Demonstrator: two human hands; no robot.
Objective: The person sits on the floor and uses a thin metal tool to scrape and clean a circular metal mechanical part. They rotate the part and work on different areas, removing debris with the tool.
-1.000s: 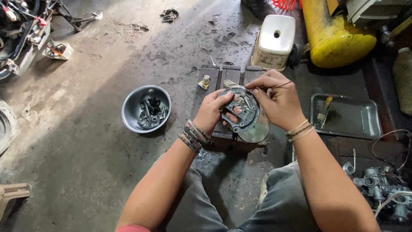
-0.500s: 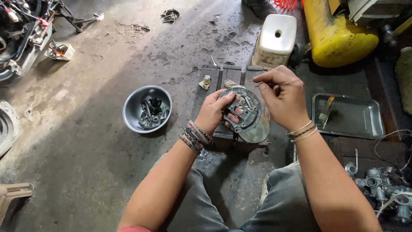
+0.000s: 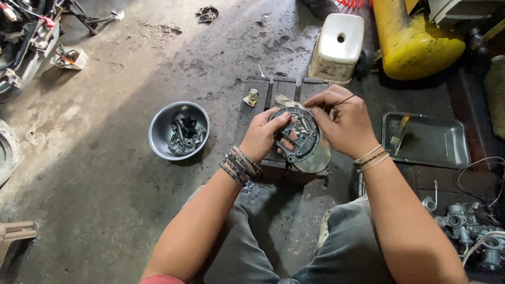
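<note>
Holding the round metal plate (image 3: 298, 138) over the wooden board (image 3: 273, 94), the left hand (image 3: 261, 135) is clamping its grip on the rim. The right hand (image 3: 344, 122), lifted away half a second ago, is back at the plate's top edge, pinching a thin wire (image 3: 342, 100).

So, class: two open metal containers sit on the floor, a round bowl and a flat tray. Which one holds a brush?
The flat rectangular tray by the right hand; the round bowl, left of the left hand, holds dark metal parts.
</note>
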